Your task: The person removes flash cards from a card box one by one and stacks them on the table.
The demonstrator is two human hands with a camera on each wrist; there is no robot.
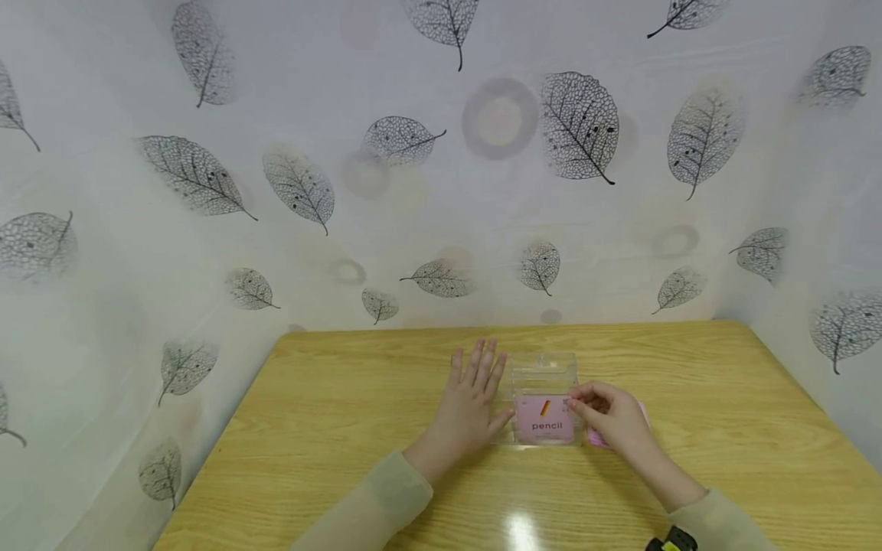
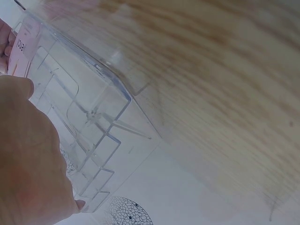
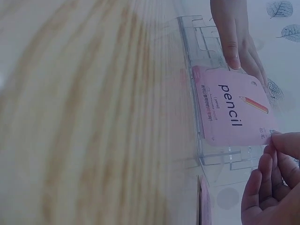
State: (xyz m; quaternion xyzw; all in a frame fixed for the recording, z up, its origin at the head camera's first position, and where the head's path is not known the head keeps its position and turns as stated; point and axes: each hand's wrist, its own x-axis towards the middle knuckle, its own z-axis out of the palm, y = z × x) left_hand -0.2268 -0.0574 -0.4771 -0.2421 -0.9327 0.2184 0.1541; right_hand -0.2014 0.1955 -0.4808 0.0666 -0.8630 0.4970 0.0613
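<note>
A clear plastic box (image 1: 543, 367) with divided compartments sits on the table. My left hand (image 1: 467, 405) lies across its left side, fingers extended, and the left wrist view shows that hand beside the box's stepped clear dividers (image 2: 108, 147). Between thumb and fingertips, my right hand (image 1: 613, 417) pinches the corner of a pink flash card (image 3: 234, 108) printed "pencil" with a pencil drawing. The card overlaps the box's right section. Another pink card edge (image 3: 197, 77) shows just beneath it in the right wrist view.
More pink cards (image 1: 596, 438) lie on the table right of the box, partly hidden under my right hand. The wooden table (image 1: 331, 398) ends at a pale curtain (image 1: 427, 207) with a leaf print, which hangs behind and along both sides.
</note>
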